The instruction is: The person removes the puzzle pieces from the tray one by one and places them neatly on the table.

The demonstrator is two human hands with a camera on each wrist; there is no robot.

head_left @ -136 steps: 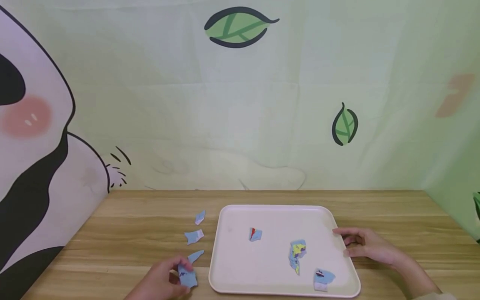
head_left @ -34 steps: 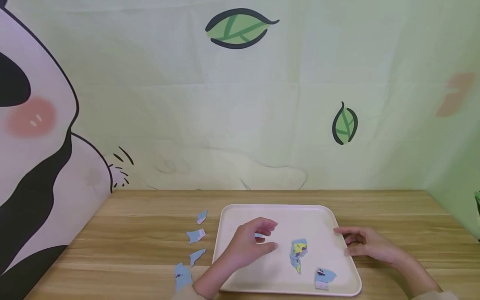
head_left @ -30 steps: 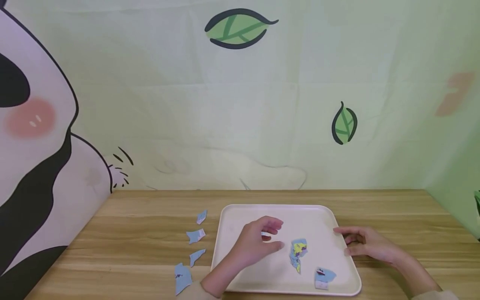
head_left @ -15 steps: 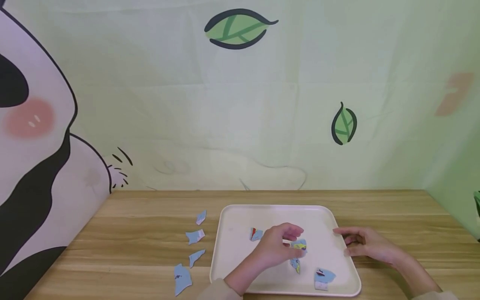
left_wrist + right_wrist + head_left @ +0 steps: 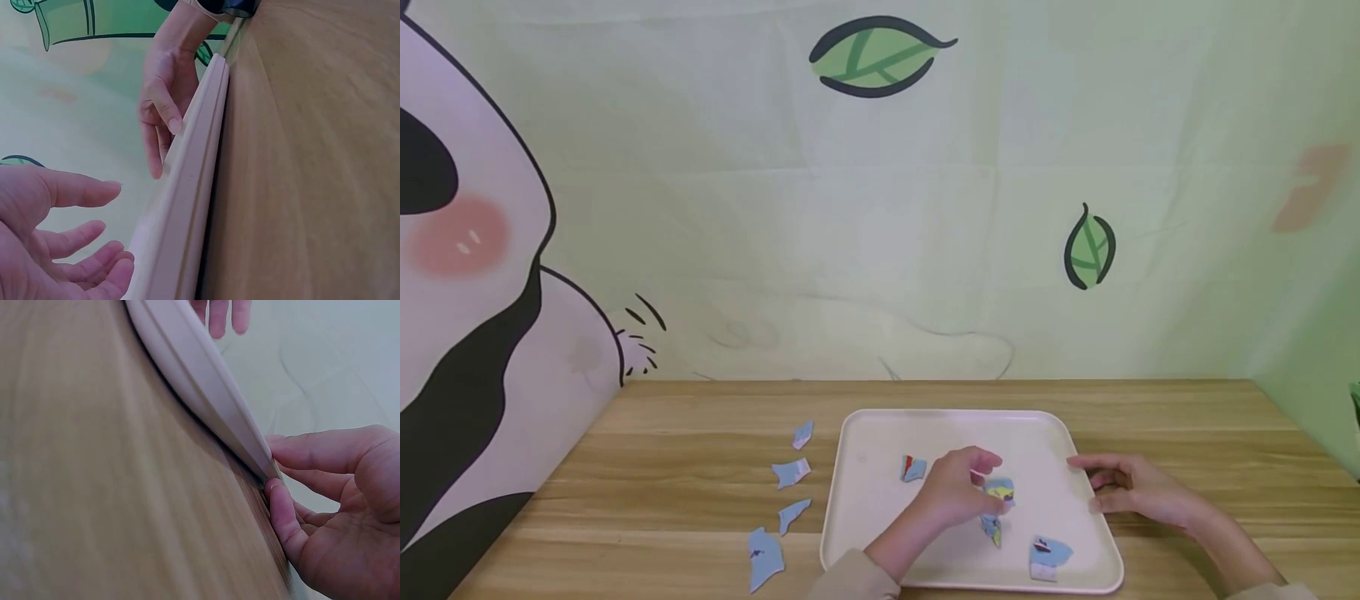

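My left hand (image 5: 958, 487) is over the middle of the white tray (image 5: 865, 533), its fingers loosely spread and nothing in its grasp. Its thumb overlaps a blue, yellow-printed map puzzle piece (image 5: 1002, 484) in the head view, partly hiding it. Two more pieces lie on the tray: one with red print (image 5: 913, 468), left of that hand, and one with a dark boat-like mark (image 5: 1051, 551), near the front right. At the tray's right rim rests my right hand (image 5: 1142, 492), thumb and forefinger touching the edge apart from each other, as the right wrist view also shows.
Several blue pieces lie in a column on the wooden table (image 5: 662, 492) left of the tray, the largest blue piece (image 5: 765, 560) nearest the front. A pale green printed curtain (image 5: 925, 250) hangs behind the table.
My left hand has let go of the large blue piece on the table at left and moved right, over the tray to the yellow-printed piece. My right hand has stayed at the rim.
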